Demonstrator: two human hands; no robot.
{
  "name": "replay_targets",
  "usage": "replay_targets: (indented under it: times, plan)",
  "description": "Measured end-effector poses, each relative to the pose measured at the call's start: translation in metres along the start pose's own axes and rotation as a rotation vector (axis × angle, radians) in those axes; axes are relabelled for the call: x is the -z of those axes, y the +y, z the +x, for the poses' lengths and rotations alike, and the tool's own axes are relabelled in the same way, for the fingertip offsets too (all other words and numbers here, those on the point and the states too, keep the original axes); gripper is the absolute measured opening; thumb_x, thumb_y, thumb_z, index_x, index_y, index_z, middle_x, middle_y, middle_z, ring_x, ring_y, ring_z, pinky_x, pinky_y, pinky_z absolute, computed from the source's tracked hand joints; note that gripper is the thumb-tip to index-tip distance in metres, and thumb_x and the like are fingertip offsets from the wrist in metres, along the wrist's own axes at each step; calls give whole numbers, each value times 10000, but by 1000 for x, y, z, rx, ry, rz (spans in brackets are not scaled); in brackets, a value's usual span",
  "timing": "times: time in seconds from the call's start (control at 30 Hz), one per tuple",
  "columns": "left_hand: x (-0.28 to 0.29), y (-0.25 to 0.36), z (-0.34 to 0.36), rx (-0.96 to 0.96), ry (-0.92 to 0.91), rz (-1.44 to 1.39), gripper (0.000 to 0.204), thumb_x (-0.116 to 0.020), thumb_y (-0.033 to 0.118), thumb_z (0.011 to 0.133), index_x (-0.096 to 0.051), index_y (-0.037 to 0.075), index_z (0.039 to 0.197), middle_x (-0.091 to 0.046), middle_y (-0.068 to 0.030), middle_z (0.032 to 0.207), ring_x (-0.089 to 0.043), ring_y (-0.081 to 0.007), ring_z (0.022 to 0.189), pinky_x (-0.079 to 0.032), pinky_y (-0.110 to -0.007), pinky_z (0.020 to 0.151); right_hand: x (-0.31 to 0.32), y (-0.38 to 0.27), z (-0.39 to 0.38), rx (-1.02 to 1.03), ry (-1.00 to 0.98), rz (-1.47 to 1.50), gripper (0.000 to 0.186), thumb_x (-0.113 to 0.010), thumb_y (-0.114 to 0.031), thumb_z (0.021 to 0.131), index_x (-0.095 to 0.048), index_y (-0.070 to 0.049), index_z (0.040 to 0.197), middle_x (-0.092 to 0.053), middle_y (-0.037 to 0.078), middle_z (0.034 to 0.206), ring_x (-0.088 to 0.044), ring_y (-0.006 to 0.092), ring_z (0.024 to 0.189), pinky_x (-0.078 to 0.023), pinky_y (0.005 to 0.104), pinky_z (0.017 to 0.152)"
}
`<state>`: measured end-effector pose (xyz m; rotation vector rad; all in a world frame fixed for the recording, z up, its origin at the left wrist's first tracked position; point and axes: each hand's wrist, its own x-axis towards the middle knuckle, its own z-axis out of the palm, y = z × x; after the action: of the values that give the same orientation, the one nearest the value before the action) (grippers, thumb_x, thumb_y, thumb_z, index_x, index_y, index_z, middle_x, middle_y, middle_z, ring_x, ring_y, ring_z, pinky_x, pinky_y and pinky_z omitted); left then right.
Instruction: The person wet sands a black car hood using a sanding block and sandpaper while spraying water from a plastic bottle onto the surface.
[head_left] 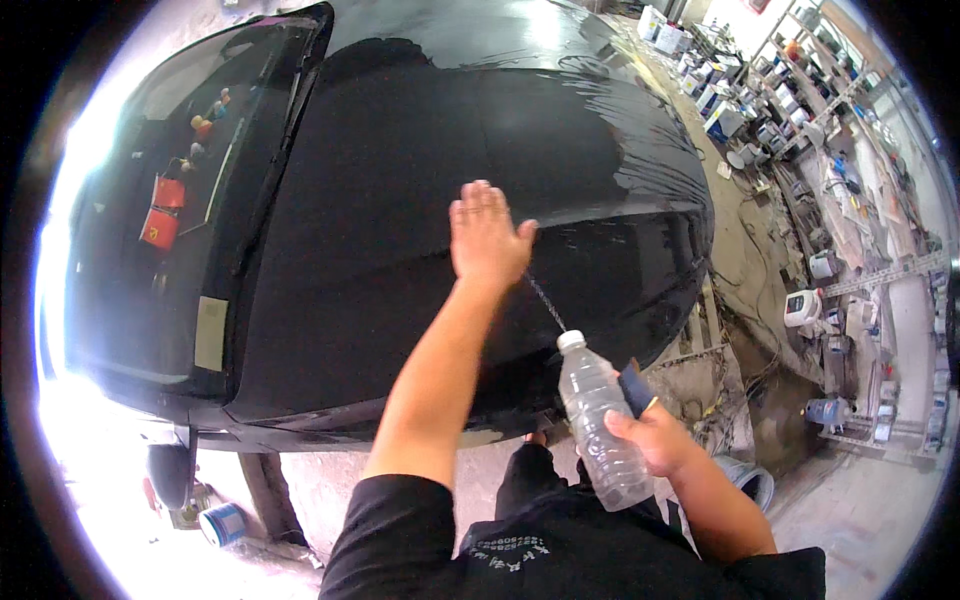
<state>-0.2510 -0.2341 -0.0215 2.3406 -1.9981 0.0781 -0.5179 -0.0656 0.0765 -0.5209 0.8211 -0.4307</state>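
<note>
The left hand (490, 240), fingers together, thumb apart, is reaching across a black hood (370, 200); at its near edge, a clear bottle (592, 395) is squirting liquid (547, 303); the right hand (657, 440) is gripping it beside a dark sheet (635, 388), thumb in front, other fingers mostly hidden.

Left arm (430, 385) reaches forward, left hand (487, 238) flat, palm down; right forearm (728, 505) angles inward, right hand (657, 438) curled gripping.

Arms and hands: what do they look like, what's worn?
Left hand and right hand: no gloves. Forearms uncovered, no watch or cables visible. Short black sleeves; black shirt with small pale print.
</note>
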Motion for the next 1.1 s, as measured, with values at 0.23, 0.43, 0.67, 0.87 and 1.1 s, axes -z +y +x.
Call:
replay_targets:
  times: [0.23, 0.43, 0.67, 0.87, 1.1]
  plan:
    - [25, -21, -26, -136, -70, -174, 751, -497, 525, 941, -352, 3, 1462, -286, -190, 1559, -204, -324, 1475, -169, -450, 1192, 7, -13, 1, -84, -13, 40, 493, -607, -124, 945, -423, -101, 1401, -638, 85, 1099, -658, 213, 938, -555, 386, 826]
    - [54, -223, -62, 526, -20, 106, 905, -361, 658, 943, -191, -11, 1529, -127, -177, 1618, -62, -292, 1511, -81, -484, 1204, -43, 7, 58, -100, -213, -150, 514, -663, -142, 927, -460, -95, 1397, -624, 52, 1147, -605, 157, 1009, -505, 349, 893]
    - [50, -248, 55, 648, -17, 87, 873, -317, 628, 965, -163, -20, 1530, -101, -164, 1624, -30, -290, 1512, -50, -486, 1204, -81, -11, 102, -9, -213, -372, 670, -690, -203, 919, -346, -93, 1483, -593, 74, 1215, -565, 175, 1093, -452, 348, 969]
    - [35, -190, 121, 139, -14, 93, 776, -421, 577, 955, -343, 1, 1469, -297, -178, 1553, -228, -304, 1461, -188, -480, 1173, -86, -28, 121, 12, -26, -153, 495, -632, -210, 956, -435, -88, 1393, -611, 56, 1140, -596, 159, 1002, -496, 359, 903]
    - [60, -207, 49, 167, -111, 78, 863, -444, 619, 931, -270, 2, 1507, -177, -171, 1607, -130, -281, 1501, -114, -463, 1203, -101, -39, 141, -142, -105, -24, 471, -614, -144, 961, -437, -94, 1395, -606, 45, 1083, -606, 158, 947, -513, 357, 848]
